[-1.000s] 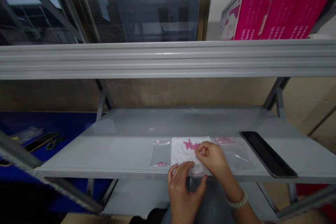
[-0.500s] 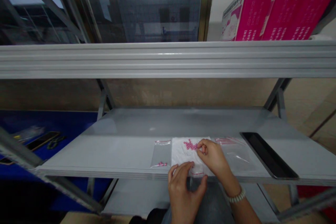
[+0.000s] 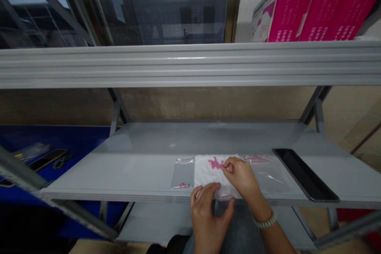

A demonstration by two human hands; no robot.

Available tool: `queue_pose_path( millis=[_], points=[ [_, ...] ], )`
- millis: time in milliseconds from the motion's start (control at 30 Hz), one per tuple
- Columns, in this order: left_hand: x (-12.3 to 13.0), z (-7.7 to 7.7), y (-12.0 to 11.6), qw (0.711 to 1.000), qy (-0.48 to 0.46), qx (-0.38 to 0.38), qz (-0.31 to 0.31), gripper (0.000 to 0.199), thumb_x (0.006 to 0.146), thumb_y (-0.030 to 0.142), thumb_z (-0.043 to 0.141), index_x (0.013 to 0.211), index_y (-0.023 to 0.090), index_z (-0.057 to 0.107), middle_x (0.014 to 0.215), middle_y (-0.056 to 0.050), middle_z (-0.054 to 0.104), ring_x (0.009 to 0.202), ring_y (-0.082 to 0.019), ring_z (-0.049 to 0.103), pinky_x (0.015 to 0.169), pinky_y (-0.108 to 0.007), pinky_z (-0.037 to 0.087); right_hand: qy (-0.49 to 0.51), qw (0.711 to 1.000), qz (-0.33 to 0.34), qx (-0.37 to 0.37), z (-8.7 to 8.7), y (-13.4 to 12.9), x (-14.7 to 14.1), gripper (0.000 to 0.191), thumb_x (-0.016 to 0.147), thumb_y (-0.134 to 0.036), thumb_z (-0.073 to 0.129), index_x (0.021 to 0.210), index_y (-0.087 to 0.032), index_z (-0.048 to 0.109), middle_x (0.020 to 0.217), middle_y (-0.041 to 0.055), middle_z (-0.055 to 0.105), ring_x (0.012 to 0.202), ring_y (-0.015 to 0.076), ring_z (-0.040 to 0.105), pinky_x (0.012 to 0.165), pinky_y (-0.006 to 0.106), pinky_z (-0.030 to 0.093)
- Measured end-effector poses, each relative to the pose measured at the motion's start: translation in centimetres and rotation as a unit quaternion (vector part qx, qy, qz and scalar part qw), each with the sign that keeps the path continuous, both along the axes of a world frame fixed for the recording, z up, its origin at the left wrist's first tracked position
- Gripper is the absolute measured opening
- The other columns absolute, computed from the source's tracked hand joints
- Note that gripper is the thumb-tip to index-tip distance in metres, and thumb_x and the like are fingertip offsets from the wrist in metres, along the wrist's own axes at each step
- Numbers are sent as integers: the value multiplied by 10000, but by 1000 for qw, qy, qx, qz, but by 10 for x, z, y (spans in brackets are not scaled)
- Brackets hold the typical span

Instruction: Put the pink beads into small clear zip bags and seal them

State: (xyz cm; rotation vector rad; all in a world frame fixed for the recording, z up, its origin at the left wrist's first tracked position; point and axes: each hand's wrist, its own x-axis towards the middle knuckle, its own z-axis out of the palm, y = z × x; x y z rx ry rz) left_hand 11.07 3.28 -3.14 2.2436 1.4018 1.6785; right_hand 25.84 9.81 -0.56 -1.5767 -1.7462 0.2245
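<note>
Few beads (image 3: 183, 185) bagged; pile (image 3: 214, 163) loose on cloth (image 3: 204, 175).
My right fingers (image 3: 231, 162) pinched at its edge, hold unclear; my left fingers (image 3: 209, 189) parted beside small bag (image 3: 224, 195).

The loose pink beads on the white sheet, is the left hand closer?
No, the right hand is at the edge of the pink beads, while the left hand is at the near edge of the white sheet.

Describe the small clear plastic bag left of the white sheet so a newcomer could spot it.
Find the wide grey shelf. Near its front edge lies a white sheet; the bag lies flat just left of it. Unlike the clear plastic bags right of the sheet, it shows a few round pink beads at its near end.
</note>
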Motion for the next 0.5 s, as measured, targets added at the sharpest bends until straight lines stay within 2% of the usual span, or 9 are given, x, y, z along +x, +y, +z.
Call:
queue_pose_path(
  millis=[333,500],
  points=[
    [0,-1,0,1000,4,-5,-2,278,809,236,710,1067,227,609,951,-36,781,840,-265,753,847,-497,511,53,999,8,-4,2,4,-2,138,668,-83,538,642,-181,632,585,-2,564,562,165,531,590,274,396],
    [0,1,0,1000,3,-5,-2,275,807,248,711,1063,233,613,944,-38,782,831,-267,751,859,-497,510,119,990,61,-39,11,-13,-1,87,713,-173,571,711,-181,658,549,-37,522,499,136,520,489,228,399]
  ],
)
